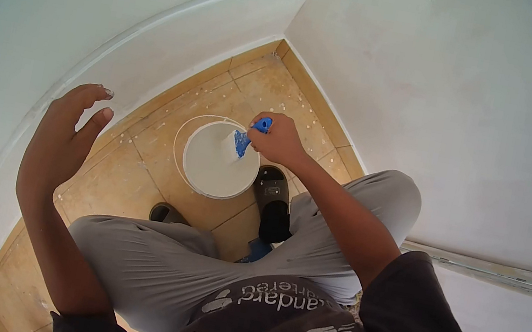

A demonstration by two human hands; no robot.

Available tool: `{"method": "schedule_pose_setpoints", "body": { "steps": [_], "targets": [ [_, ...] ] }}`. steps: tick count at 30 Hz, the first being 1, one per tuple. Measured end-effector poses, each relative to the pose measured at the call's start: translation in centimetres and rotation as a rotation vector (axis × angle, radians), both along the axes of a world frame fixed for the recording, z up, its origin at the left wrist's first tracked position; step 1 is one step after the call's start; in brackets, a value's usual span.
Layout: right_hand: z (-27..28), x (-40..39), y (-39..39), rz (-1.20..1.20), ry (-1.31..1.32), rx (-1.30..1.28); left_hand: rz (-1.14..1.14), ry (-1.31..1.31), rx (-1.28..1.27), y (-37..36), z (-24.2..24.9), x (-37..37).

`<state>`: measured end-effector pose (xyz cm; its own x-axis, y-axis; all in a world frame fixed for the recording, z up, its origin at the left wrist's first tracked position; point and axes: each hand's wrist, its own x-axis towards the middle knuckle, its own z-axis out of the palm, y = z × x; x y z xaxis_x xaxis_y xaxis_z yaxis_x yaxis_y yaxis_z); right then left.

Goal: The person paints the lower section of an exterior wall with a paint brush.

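My right hand is wrapped round the blue handle of a paintbrush. White paint coats its bristles and speckles the blue part above them. The brush overlaps the right side of a round bucket of white paint in this view, bristles pointing down and left. A thin wire handle loops out from the bucket's left side. Raised at the left, near the wall, my left hand is empty, thumb and fingers curved and apart. Some white paint marks a fingertip.
White walls meet in a corner ahead, with tan skirting tiles along their base. White drips spot the tiled floor. My feet, in dark sandals, are close to the bucket. A ledge runs along the right wall.
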<state>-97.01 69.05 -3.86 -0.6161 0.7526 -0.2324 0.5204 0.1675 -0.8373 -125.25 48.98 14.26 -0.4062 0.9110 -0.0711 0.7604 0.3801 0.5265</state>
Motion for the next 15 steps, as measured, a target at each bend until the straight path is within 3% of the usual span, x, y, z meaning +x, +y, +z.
{"method": "schedule_pose_setpoints", "body": {
  "steps": [8,15],
  "targets": [
    [2.2,1.3,0.4,-0.063,-0.067,-0.045,-0.062,0.026,-0.099,1.0,-1.3,0.7],
    [-0.6,-0.2,-1.2,0.11,-0.074,0.152,-0.029,0.084,-0.173,1.0,-2.9,-0.2]
  ]
}}
